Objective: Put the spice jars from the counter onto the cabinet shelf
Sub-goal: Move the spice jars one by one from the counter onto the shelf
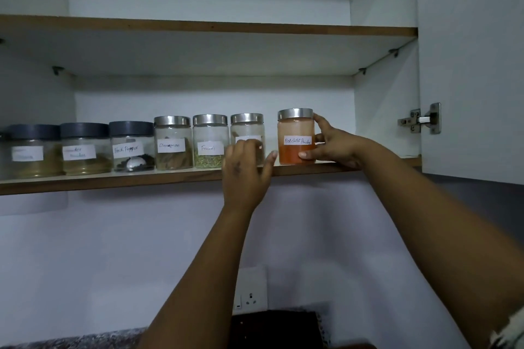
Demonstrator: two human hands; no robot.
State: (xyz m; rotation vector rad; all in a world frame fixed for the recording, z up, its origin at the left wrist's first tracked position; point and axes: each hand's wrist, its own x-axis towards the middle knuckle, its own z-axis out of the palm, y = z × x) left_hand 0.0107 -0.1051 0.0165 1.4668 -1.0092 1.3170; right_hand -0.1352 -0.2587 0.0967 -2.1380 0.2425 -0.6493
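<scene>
1. Red chilli powder jar standing upright on cabinet shelf, at right end of the row, near the front edge, small gap to the neighbour jar on its left.
2. Likely glass with a metal lid: rigid, smooth, probably slippery, breakable if dropped from this height. About half full of powder, so judging moderate weight, bottom-heavy.
3. Best hold judged as the mid body, thumb opposing fingers across the width; lid rim narrower, lid security not checkable, so not lifting by the lid alone.
4. Right hand wrapping the jar from the right side: thumb lying across the lower front under the label, index reaching up beside the lid, remaining fingers going behind, hidden. Grasping the jar, span roughly the jar's full width.
5. Left hand hovering in front of the neighbour jar, fingers loosely bent, gripping nothing; fingertips near its label, contact not clear. Thumb pointing toward the chilli jar without touching.
6. Six other jars lining the shelf leftward, fennel jar and cinnamon jar readable.
7. Risk judged: nudging the neighbour while sliding the jar in.
</scene>
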